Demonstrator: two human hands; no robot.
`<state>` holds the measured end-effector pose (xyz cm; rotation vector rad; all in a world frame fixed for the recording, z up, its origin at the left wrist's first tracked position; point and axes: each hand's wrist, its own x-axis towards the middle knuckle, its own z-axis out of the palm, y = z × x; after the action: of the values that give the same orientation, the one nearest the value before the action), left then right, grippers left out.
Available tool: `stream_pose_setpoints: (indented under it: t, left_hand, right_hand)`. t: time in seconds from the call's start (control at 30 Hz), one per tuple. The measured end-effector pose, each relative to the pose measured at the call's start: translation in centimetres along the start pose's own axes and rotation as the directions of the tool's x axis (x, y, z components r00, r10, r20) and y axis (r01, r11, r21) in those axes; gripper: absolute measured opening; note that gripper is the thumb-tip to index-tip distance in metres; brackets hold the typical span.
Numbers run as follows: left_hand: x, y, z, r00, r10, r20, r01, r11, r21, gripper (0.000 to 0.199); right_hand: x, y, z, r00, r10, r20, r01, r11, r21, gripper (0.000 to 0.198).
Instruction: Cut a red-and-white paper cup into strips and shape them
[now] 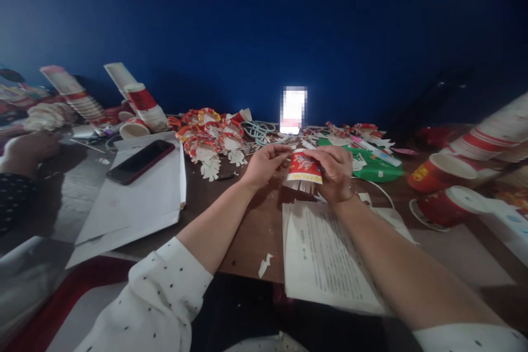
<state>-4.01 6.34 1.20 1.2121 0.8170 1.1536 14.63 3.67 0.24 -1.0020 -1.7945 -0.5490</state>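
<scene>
A red paper cup [304, 168] with a printed pattern and a yellow band is held over the table, its lower edge cut into a fringe of white strips. My right hand [336, 169] is wrapped around the cup's right side, thumb and fingers closed on it. At the cup's upper left edge, the fingers of my left hand [267, 166] are pinched together. Their tips touch the cup there, and part of the grip is hidden. Printed sheets of paper [317, 253] lie beneath my right wrist.
Cut red-and-white paper pieces [212, 137] are heaped behind my left hand. A lit phone screen [292, 113] stands at the back. A dark phone [141, 161] lies on white paper at left. Stacked cups [490, 135] lean at right. Another person's hand [31, 151] is at far left.
</scene>
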Motion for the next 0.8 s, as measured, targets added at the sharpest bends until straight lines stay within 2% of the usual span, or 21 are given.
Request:
stream_pose_setpoints:
  t: [0.1, 0.17, 0.3, 0.4, 0.47, 0.7, 0.8]
  left_hand:
    - [-0.2, -0.2, 0.1, 0.979, 0.201, 0.013, -0.2, 0.96, 0.195, 0.023]
    - [-0.5, -0.2, 0.3, 0.939, 0.341, 0.038, -0.331, 0.873, 0.358, 0.024]
    - [-1.2, 0.0, 0.5, 0.879, 0.474, 0.049, -0.413, 0.707, 0.574, 0.019]
    - [-1.4, 0.3, 0.5, 0.863, 0.495, 0.105, -0.443, 0.639, 0.629, 0.019]
    - [-1.5, 0.4, 0.5, 0.868, 0.48, 0.13, -0.439, 0.617, 0.653, 0.02]
    - [-1.6, 0.6, 0.2, 0.9, 0.412, 0.14, -0.382, 0.593, 0.709, 0.018]
    - [-1.5, 0.6, 0.2, 0.914, 0.395, 0.092, -0.345, 0.638, 0.688, 0.016]
  right_hand:
    - [0.0, -0.1, -0.1, 1.0, 0.026, -0.01, -0.026, 1.0, 0.016, 0.022]
    - [0.0, -0.3, -0.1, 0.999, 0.042, -0.012, -0.042, 0.999, 0.014, 0.02]
    - [0.1, -0.5, -0.1, 0.998, 0.035, 0.045, -0.036, 0.999, 0.012, 0.02]
    - [0.0, -0.5, 0.0, 0.996, 0.01, 0.088, -0.012, 1.0, 0.026, 0.023]
    - [-0.1, -0.6, 0.1, 0.994, 0.001, 0.11, -0.003, 1.0, 0.021, 0.024]
    - [0.1, -0.8, 0.4, 0.99, 0.005, 0.144, 0.0, 0.999, -0.032, 0.021]
    - [0.2, -0.7, 0.3, 0.987, -0.021, 0.162, 0.03, 0.998, -0.054, 0.021]
